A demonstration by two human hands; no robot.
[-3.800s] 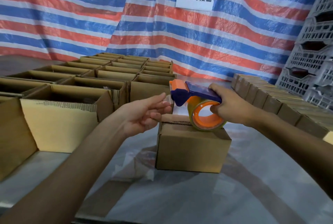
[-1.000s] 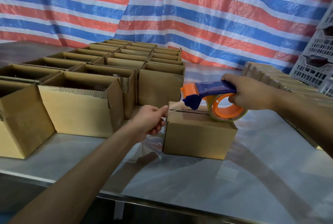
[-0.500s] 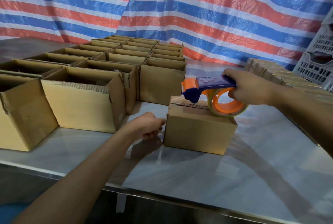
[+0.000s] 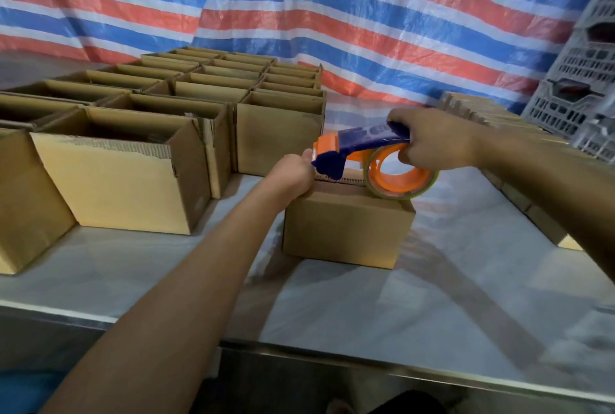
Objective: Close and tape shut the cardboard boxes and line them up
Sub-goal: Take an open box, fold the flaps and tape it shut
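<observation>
One view: at centre frame the left hand (image 4: 293, 177) has risen from the bench (image 4: 432, 307) to the top left edge of the box (image 4: 346, 230), fingers curled; whether it pinches tape I cannot tell. The right hand (image 4: 432, 144) grips the glossy blue-and-orange plastic dispenser (image 4: 359, 144), whose round roll rests on the matte corrugated lid. Taping seems about to begin.

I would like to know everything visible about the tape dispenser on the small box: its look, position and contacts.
The tape dispenser is a plastic tool: dark blue handle, orange front end, orange hub carrying a roll of clear yellowish tape. It lies roughly level, front end pointing left, the roll resting on top of the small cardboard box. The right hand grips its handle. The left hand meets its front end at the box's top left edge; whether it pinches tape is unclear.
</observation>
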